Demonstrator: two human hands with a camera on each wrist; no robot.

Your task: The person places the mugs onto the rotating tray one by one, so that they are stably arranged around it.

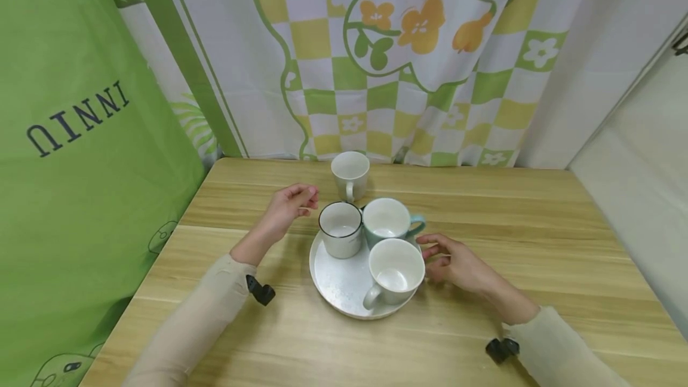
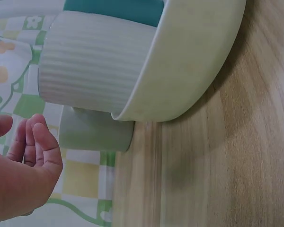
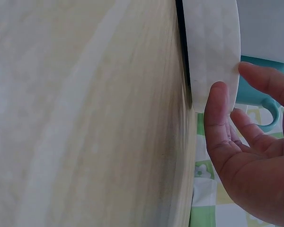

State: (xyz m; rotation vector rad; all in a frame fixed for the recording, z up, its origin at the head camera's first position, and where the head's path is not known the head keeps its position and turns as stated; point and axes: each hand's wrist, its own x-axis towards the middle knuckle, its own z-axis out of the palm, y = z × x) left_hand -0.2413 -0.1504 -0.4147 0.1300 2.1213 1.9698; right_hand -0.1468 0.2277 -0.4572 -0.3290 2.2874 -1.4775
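A round white tray (image 1: 344,282) carries a white mug with a dark rim (image 1: 341,237), a teal mug with a white inside (image 1: 388,220) and a white mug (image 1: 396,273) at its near right. Another pale mug (image 1: 350,172) stands on the table behind the tray. My left hand (image 1: 290,208) hovers left of the dark-rimmed mug, its fingers loosely bent and holding nothing. At the tray's right side, my right hand (image 1: 457,264) has loosely bent fingers (image 3: 217,104) right at the tray's outer wall (image 3: 213,52), below the teal mug's handle (image 3: 274,113).
The wooden table (image 1: 537,243) extends on both sides of the tray. A checkered, flower-printed curtain (image 1: 387,94) hangs along its back edge, and a green cloth (image 1: 80,154) hangs at the left. Small black devices (image 1: 260,290) are strapped at both wrists.
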